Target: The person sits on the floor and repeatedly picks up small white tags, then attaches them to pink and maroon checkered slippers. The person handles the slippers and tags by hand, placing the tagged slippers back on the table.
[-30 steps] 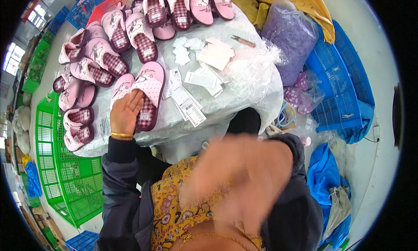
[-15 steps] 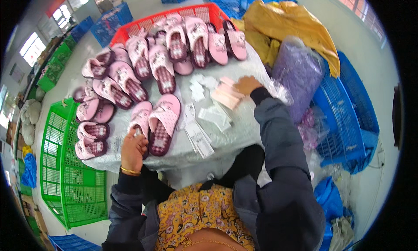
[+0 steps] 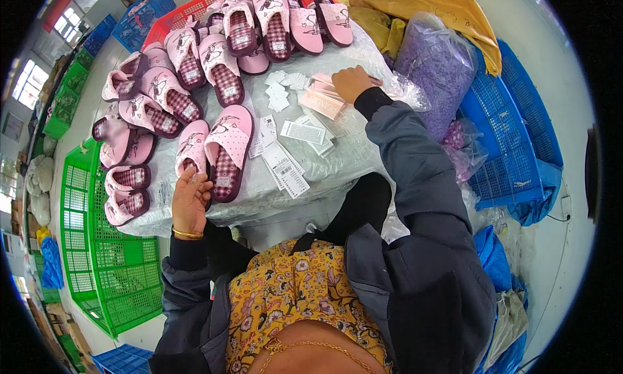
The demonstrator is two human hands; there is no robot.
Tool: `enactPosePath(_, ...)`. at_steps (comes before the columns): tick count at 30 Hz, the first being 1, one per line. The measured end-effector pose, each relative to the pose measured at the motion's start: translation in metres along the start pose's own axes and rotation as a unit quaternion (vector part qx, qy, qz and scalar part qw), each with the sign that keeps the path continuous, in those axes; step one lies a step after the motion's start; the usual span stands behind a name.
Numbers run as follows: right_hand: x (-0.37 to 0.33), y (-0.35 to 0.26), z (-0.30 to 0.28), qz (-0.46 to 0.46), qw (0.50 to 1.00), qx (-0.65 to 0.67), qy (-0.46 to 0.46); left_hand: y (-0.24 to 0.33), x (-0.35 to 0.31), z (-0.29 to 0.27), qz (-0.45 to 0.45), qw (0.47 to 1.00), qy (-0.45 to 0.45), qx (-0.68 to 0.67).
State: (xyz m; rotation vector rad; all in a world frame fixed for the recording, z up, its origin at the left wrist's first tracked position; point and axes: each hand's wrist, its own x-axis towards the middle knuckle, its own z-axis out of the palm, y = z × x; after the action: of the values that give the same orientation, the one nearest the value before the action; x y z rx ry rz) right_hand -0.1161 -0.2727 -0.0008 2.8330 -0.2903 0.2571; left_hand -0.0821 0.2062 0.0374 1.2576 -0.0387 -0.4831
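Clear film covers the table (image 3: 350, 155), bunching up at its right edge. A red crate (image 3: 175, 15) shows at the far side, and a yellow sheet (image 3: 435, 1) is draped over at the far right. Just beside it sits a plump purple bag (image 3: 433, 62), with a smaller pink bag (image 3: 462, 150) below, near a big blue crate (image 3: 503, 140). Nearer me there's a crumpled blue tarp (image 3: 493, 254). Over on the left stands a green crate (image 3: 123, 264); beyond it, pale sacks (image 3: 40, 179) and a bright window (image 3: 31, 87).
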Motion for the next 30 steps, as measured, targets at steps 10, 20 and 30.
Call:
enactPosePath(10,-0.016,-0.006,-0.027,0.018,0.98,-0.016,0.2,-0.002,-0.007,0.051,0.044,0.987,-0.073,0.139)
enactPosePath(20,-0.135,-0.108,-0.133,-0.089,0.915,0.19,0.344,-0.037,0.001,0.181,0.027,0.983,-0.164,0.074)
enactPosePath(30,-0.241,-0.121,-0.071,0.136,0.878,0.349,0.299,-0.057,0.047,0.222,0.053,0.967,-0.205,0.145)
